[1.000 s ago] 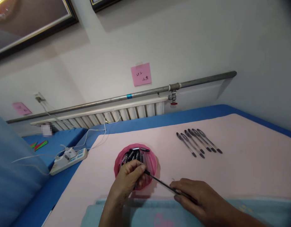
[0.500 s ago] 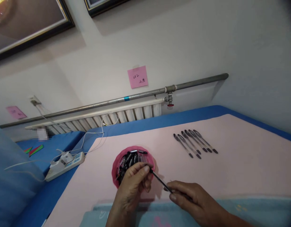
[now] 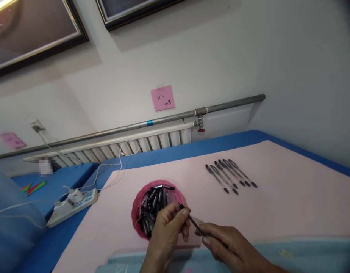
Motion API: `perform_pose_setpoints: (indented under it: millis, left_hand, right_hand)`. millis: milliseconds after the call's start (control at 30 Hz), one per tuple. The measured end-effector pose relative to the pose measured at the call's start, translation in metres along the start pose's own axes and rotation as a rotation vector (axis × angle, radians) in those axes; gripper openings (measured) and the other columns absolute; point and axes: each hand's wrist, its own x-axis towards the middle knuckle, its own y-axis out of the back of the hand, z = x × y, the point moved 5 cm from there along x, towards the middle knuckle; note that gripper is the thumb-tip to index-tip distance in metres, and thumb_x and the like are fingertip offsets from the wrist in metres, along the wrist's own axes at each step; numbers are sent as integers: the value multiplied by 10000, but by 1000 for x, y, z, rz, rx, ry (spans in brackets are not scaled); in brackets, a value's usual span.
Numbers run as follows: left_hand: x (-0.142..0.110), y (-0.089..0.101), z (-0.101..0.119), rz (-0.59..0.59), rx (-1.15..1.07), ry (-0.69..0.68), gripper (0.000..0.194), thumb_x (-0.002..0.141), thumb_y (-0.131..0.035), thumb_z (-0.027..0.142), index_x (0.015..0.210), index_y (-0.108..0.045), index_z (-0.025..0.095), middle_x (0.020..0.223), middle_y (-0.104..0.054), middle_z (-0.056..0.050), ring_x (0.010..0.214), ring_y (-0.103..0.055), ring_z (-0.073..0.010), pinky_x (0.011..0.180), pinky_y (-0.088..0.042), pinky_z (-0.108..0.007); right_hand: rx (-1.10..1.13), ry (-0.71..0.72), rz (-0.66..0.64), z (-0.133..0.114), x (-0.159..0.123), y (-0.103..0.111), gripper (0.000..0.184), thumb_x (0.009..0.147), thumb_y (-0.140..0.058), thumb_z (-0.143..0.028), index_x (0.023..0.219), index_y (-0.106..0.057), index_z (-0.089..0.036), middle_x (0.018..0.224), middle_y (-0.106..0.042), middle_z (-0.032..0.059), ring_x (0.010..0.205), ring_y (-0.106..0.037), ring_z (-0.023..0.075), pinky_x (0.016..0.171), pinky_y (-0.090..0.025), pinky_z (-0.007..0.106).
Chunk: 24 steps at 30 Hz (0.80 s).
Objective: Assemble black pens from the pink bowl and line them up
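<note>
Both hands are on a slim dark pen that slants between them over the near part of the table. My left hand pinches its upper end between thumb and fingers, with a small black tip poking out above. My right hand is closed around the lower end, whose tail is hidden by the fingers. Just behind my left hand sits a pink bowl with a scalloped rim, filled with many black pen parts. Several capped clear pens lie side by side farther back on the right.
A pale pink sheet covers the blue table. Left of it lies a white power strip with plugs and cables. A radiator and a metal pipe run along the wall. Light-blue cloth lies along the near edge.
My left hand has moved slightly right, closer to my right hand, so less of the pen shows between them. The camera view has shifted a little.
</note>
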Motion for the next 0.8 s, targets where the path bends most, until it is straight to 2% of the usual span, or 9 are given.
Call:
perform_pose_setpoints:
  millis: [100, 300, 467, 533, 600, 667, 800]
  left_hand:
    - [0, -4, -1, -22, 46, 2, 270, 758, -601, 379, 662, -519, 140, 476, -480, 57, 374, -386, -29, 404, -263, -171]
    - [1, -5, -5, 6, 76, -4, 304, 751, -596, 411, 632, -476, 158, 430, -396, 87, 368, -326, -27, 388, -230, -170]
    - [1, -7, -5, -16, 76, 1, 309, 736, -603, 431, 667, -515, 143, 467, -443, 73, 378, -363, -28, 397, -260, -169]
    - [0, -4, -2, -23, 57, 11, 312, 722, -618, 432, 760, -565, 127, 509, -486, 57, 389, -394, -35, 400, -283, -172]
    - [-1, 9, 5, 66, 16, -1, 362, 716, -623, 435, 891, -589, 120, 538, -508, 50, 400, -410, -41, 402, -299, -174]
    - [-2, 32, 15, 237, -37, -41, 390, 710, -626, 433, 949, -589, 126, 541, -505, 54, 407, -407, -41, 404, -302, -173]
    - [-4, 75, 33, 461, -69, -137, 318, 642, -689, 380, 825, -595, 137, 556, -522, 57, 435, -416, -40, 428, -323, -170]
  right_hand:
    - [5, -8, 8, 1, -1, -1, 243, 902, -376, -326, 853, -574, -194, 590, -442, -43, 548, -450, 112, 530, -369, 197]
    - [25, -29, -4, 2, 1, -1, 245, 896, -376, -336, 796, -538, -183, 581, -449, -42, 535, -441, 109, 524, -356, 205]
    - [70, -53, -32, 5, 5, -1, 263, 883, -386, -340, 713, -515, -187, 558, -436, -45, 518, -422, 108, 511, -346, 208]
    - [86, -65, -33, 6, 5, -1, 272, 889, -367, -332, 732, -533, -185, 556, -443, -43, 511, -418, 108, 510, -347, 210]
    - [105, -77, -23, 6, 5, 1, 284, 894, -346, -330, 771, -554, -181, 566, -465, -35, 516, -428, 112, 517, -355, 214]
    - [119, -93, -16, 7, 5, 2, 302, 895, -334, -334, 770, -558, -178, 584, -484, -26, 525, -439, 115, 528, -366, 220]
    - [121, -132, -24, 9, 4, 5, 267, 873, -380, -352, 742, -537, -181, 607, -469, -30, 547, -433, 111, 523, -359, 217]
